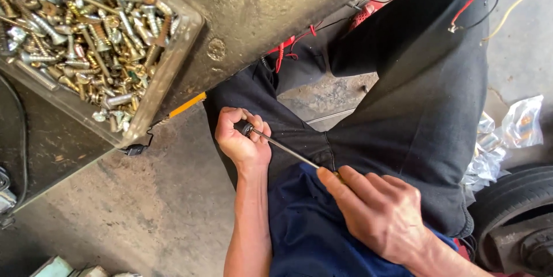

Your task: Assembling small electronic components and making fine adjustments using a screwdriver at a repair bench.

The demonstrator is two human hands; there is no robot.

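Observation:
I sit over my lap in black trousers and a blue shirt. My right hand (377, 210) grips a screwdriver's handle end, its slim metal shaft (285, 147) running up and left across my thigh. My left hand (241, 138) is closed around a small dark part (246, 128) where the shaft's tip meets it. A clear plastic tray (167, 69) full of several mixed screws and bolts (80, 29) rests on the dark metal bench at the upper left.
A worn metal bench top (259, 6) overhangs my knees. Red, black and yellow wires (478, 0) trail at the upper right. Crumpled clear plastic bags (507, 133) and a black tyre (512, 202) lie at the right. Stained concrete floor (155, 196) is below.

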